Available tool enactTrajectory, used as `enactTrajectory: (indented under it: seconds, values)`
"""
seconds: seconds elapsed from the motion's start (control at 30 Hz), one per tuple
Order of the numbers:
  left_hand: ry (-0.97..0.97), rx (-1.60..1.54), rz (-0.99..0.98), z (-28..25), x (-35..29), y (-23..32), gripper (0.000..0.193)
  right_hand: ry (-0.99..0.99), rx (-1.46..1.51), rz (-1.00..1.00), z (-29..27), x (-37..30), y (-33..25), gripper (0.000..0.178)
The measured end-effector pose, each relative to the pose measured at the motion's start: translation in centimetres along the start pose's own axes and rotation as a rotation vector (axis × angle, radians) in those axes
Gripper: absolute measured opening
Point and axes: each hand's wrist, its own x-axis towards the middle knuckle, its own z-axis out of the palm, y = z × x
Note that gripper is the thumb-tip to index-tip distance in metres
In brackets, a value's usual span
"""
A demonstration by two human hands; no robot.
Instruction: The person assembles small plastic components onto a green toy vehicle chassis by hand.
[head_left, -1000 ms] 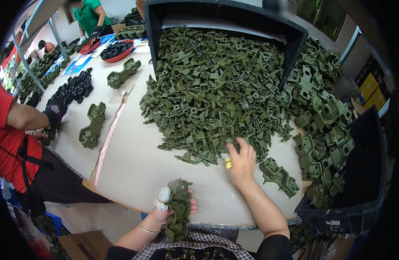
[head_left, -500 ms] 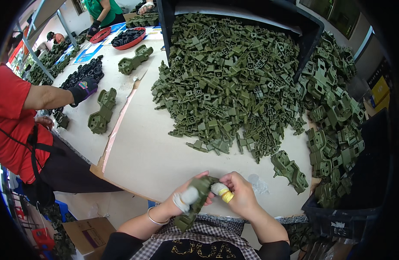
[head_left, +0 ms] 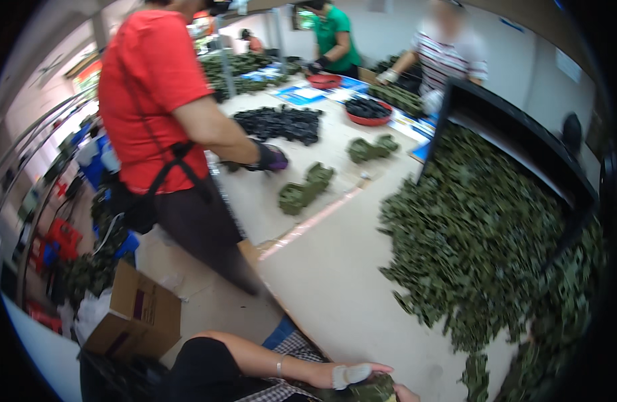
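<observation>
At the lower edge, my left hand [head_left: 354,375], with white wrapping on its thumb, is closed round an olive-green moulded plastic vehicle body [head_left: 378,386]. Only part of my right hand [head_left: 407,394] shows, cut off by the frame's bottom; it is against the right end of the same piece, its fingers bent in. The lower part of the piece is out of sight. Beyond my hands, a large pile of small green plastic parts [head_left: 476,234] spreads from a tipped black bin [head_left: 522,157] over the table [head_left: 322,268].
A person in a red shirt [head_left: 154,100] stands at left, a gloved hand by black parts [head_left: 278,124]. Two green bodies [head_left: 305,189] lie near the table seam. Red bowls [head_left: 370,120] and other workers are farther back. An open carton [head_left: 144,311] stands on the floor.
My view has swung left, so the pile sits farther right and my hands lie lower, partly cut off. The green piece remains in my hands. The picture has blurred.
</observation>
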Motion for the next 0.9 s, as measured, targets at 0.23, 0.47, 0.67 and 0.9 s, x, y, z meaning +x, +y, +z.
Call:
enactTrajectory:
  seconds: [0.23, 0.47, 0.67, 0.9]
  values:
    - [0.053, 0.496, -0.114, 0.8, 1.8, -1.8, 0.039, 0.027, -0.432, -0.373, -1.5, 0.6, 3.1, 0.03]
    - [0.016, 0.49, 0.416, 1.6, 1.9, -0.9, 0.03, -0.055, -0.478, -0.451, -1.4, 0.4, -1.9, 0.027]
    - [-0.104, 0.502, -0.064, -0.7, 3.0, -1.4, 0.025, -0.023, -0.32, -0.16, -1.0, 1.1, -2.2, 0.032]
    - [-0.041, 0.228, -0.036, -2.3, 1.2, 1.8, 0.077, 0.333, 0.179, -0.3, -3.2, 3.2, 2.2, 0.012]
